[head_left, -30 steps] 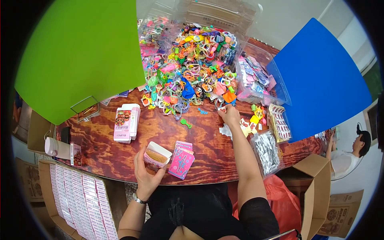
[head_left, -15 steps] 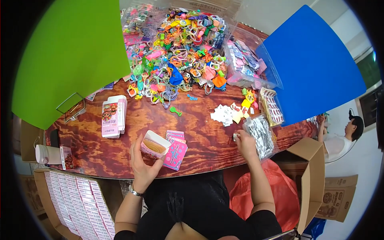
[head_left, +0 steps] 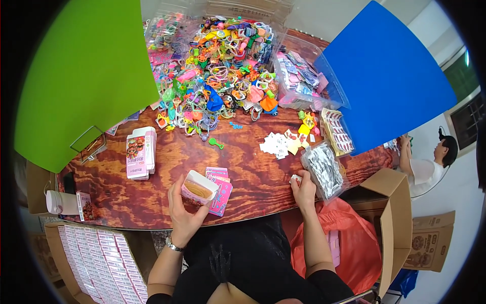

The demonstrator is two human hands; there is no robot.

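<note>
My left hand (head_left: 185,215) is closed round a small pink-and-white carton (head_left: 191,196), its top open toward me. A tan, ringed round shape (head_left: 198,189) shows inside it. A fanned stack of pink and blue patterned cards (head_left: 220,198) lies just right of the carton, partly behind it. My right hand (head_left: 306,193) pinches a small white piece (head_left: 295,178) over the table, left of a clear tray of silvery-white packets (head_left: 324,169). Just beyond the right hand lies a loose heap of small white paper pieces (head_left: 276,145).
A big pile of colourful small toys (head_left: 223,76) covers the far table. Flat pink cartons (head_left: 142,154) are stacked at left, near a green panel (head_left: 86,76). A blue panel (head_left: 385,76), a red bag (head_left: 349,248) and an open cardboard box (head_left: 395,223) stand right. Another person (head_left: 430,162) sits far right.
My right hand has drawn nearer to me along the packet tray, with the small white piece in its fingers. The carton in my left hand has shifted slightly nearer and to the right.
</note>
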